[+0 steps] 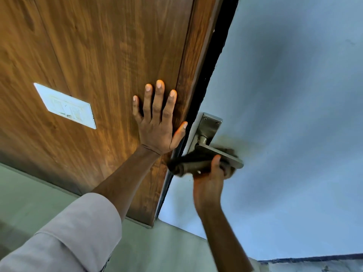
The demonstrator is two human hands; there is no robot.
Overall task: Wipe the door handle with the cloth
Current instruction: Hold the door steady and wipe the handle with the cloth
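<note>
Wiping is the step we judge ourselves to be in: our right hand (pixel 209 179) is closed around a dark cloth (pixel 198 163) that is wrapped over the lever of the metal door handle (pixel 225 157), thumb on the near side and the other fingers hidden behind the cloth. The cloth and that hand are blurred, which suggests a rubbing stroke along the lever. The lever's free end pokes out bare to the right of the cloth, and the backplate (pixel 209 126) with its two visible screws sits just above, uncovered, on the pale blue door (pixel 284 95).

Our left hand (pixel 157 122) lies flat and fully spread, holding nothing, pressed on the brown wood panel (pixel 98 46) just across the dark gap from the handle, apparently steadying us. A white switch plate (pixel 65 105) sits further left on that panel.

Next, as we see it, the cloth needs to travel out over the bare lever tip, then up around the round neck and the backplate, with the grip loose enough to slide yet firm enough to scrub. The smudged patch on the door around the handle is not part of the job.
</note>
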